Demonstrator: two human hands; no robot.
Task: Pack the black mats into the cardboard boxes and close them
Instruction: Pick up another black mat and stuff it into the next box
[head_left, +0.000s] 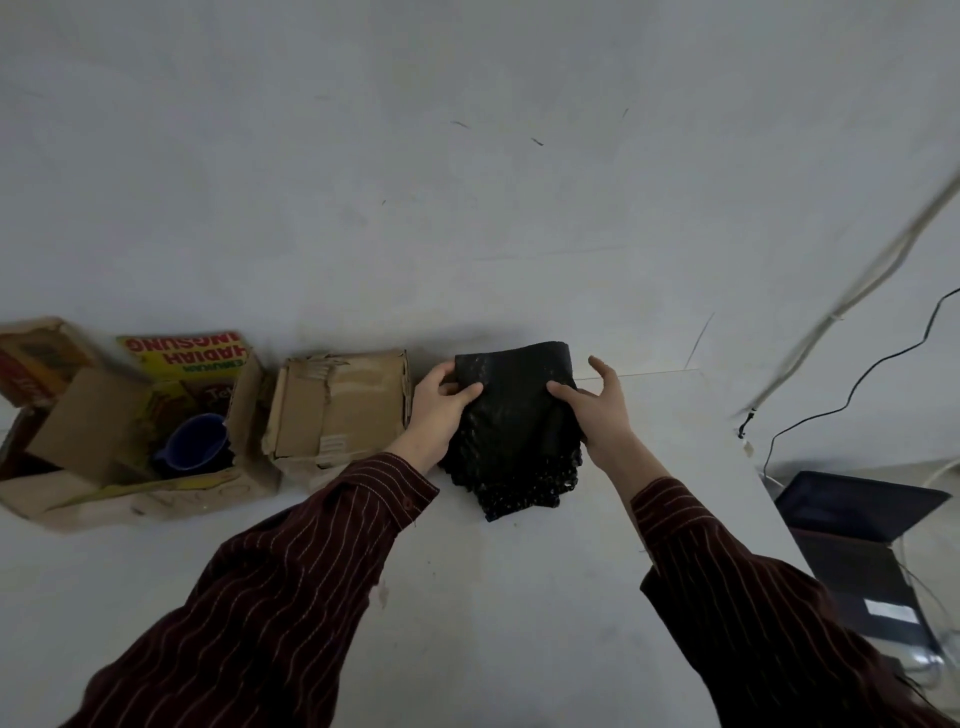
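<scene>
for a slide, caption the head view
Left hand and right hand hold a folded black mat beside a closed cardboard box.

Plain white table (493, 597) pushed up against a scuffed pale wall (467, 156). Blue cup (195, 441) sits toward the table's left end. Off its right edge, lower down, there's an open dark laptop (862, 525). A black cable (852, 384) and a pale cord (852, 291) hang above that same corner.
</scene>
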